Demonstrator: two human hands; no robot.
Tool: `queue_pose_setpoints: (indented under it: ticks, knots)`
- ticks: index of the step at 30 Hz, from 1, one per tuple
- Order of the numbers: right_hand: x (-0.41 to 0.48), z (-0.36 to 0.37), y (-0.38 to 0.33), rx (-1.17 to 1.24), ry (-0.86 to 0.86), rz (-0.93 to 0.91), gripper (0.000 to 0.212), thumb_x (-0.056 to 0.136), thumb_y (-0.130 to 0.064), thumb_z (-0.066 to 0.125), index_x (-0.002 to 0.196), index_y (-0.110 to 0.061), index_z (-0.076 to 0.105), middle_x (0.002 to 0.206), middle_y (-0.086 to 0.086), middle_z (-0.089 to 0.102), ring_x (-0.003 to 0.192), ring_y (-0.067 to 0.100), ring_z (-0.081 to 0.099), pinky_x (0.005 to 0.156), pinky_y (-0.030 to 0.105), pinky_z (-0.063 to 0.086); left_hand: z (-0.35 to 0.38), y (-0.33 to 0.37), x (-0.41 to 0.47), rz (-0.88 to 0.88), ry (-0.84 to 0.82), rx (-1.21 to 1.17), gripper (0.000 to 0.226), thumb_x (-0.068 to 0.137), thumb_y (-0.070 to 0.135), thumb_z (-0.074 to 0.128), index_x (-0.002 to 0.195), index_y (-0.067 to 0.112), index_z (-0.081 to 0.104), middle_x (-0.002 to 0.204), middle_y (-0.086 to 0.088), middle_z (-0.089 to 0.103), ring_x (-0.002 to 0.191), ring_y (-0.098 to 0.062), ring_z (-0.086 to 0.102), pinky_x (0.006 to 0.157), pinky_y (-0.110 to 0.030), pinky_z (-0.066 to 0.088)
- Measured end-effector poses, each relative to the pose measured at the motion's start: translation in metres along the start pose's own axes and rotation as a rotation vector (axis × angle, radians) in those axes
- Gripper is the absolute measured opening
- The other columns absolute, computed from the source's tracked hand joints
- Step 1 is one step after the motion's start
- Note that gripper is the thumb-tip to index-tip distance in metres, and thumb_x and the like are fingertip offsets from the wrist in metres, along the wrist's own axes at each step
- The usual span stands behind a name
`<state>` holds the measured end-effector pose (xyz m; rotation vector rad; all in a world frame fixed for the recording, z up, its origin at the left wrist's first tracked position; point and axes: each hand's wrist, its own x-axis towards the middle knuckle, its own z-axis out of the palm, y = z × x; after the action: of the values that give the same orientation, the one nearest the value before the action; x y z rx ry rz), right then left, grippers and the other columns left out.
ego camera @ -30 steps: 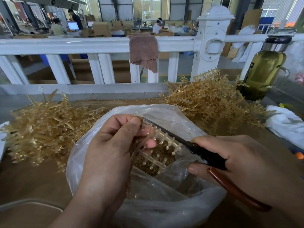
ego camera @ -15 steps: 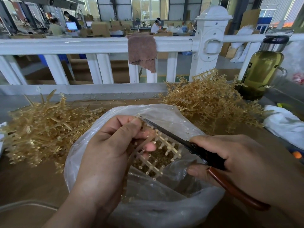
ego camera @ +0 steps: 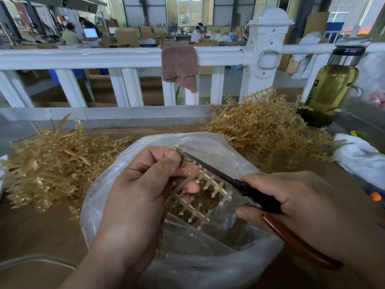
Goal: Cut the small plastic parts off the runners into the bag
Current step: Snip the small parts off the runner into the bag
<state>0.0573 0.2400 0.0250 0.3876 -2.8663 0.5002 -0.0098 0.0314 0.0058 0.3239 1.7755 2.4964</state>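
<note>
My left hand [ego camera: 137,190] pinches a pale plastic runner grid [ego camera: 208,199] with small parts on its stubs, held over the mouth of a clear plastic bag [ego camera: 208,268]. Loose cut parts [ego camera: 206,202] lie inside the bag under the grid. My right hand [ego camera: 308,207] grips scissors [ego camera: 239,183] with black blades and a reddish-brown handle. The shut blades lie along the grid's upper edge, their tip next to my left thumb.
Two piles of tan runners lie on the brown table: one on the left [ego camera: 54,163], one at the back right [ego camera: 264,126]. A white railing [ego camera: 125,57] with a brown cloth [ego camera: 180,65] runs behind. A bottle [ego camera: 331,88] and white cloth [ego camera: 358,157] sit right.
The runner grid has slid a little lower and rightward in my left hand's grip, showing more rows over the bag. The scissors stay along its upper edge.
</note>
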Motion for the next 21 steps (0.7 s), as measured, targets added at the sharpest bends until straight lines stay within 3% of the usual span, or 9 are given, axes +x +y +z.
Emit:
queue_pose_setpoints:
  ticks: [5,21]
  knots:
    - [-0.0003,0.0035,-0.0034,-0.014,0.040,0.015,0.042,0.082,-0.066,0.046,0.080,-0.027,0.060,0.060,-0.011,0.049,0.060,0.007,0.052,0.056,0.025,0.039,0.0002,-0.0012,0.0016,-0.061,0.007,-0.053,0.013,0.077,0.032,0.065,0.068,0.023,0.071,0.067,-0.010,0.069,0.049,-0.014,0.064,0.044,-0.021,0.051]
    - [0.0018,0.0097,0.0046,-0.004,-0.009,0.002,0.040,0.083,-0.067,0.046,0.074,-0.028,0.055,0.059,-0.009,0.051,0.059,0.009,0.054,0.052,0.024,0.039,-0.0012,-0.0069,0.0034,-0.164,0.017,-0.092,0.011,0.077,0.026,0.067,0.067,0.022,0.070,0.071,-0.009,0.067,0.052,-0.014,0.065,0.040,-0.023,0.050]
